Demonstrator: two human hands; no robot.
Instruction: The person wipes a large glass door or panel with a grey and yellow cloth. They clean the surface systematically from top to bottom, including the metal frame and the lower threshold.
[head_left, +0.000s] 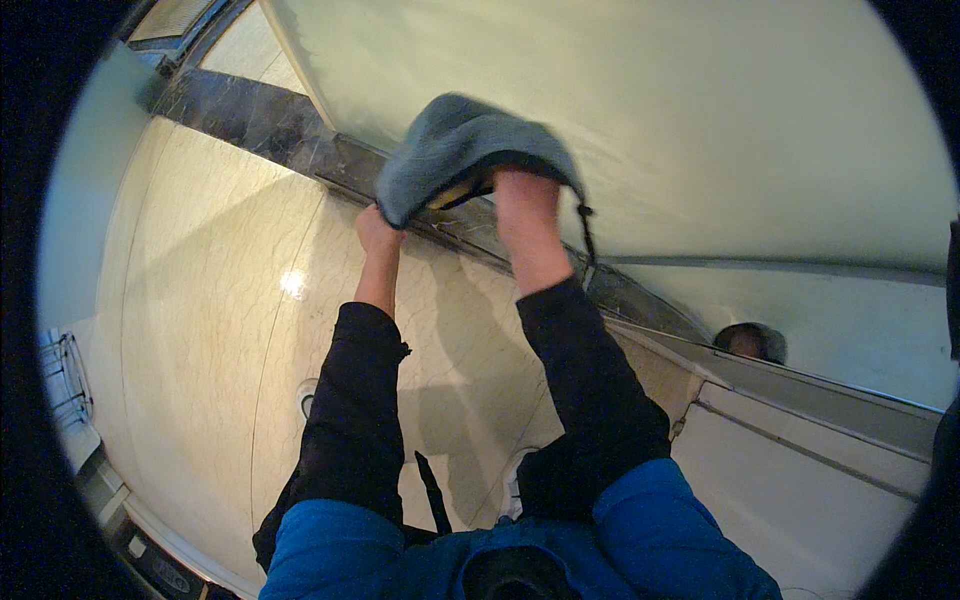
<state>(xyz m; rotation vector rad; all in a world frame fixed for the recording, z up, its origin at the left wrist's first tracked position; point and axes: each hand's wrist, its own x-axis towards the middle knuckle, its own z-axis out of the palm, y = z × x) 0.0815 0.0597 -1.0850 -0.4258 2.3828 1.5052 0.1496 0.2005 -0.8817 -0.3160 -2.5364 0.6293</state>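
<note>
A soft grey-blue cloth item (480, 139), shaped like a cap or small bag, is raised in front of me. It has a dark edge, and a black cord (586, 225) with a knot or toggle dangles from its right side. The cloth looks blurred. At its lower left corner my left hand (380, 229) grips the edge. My right hand (529, 199) reaches into its opening, where the fingers are hidden. Something yellowish shows inside, between the two hands.
Beyond the cloth stands a frosted panel (712, 135), with a dark marble strip (247, 120) along its foot. Cream tiles (202, 300) cover the floor. A reflective surface (862, 337) and white panel (795, 465) stand right; a wire rack (71, 379) is left.
</note>
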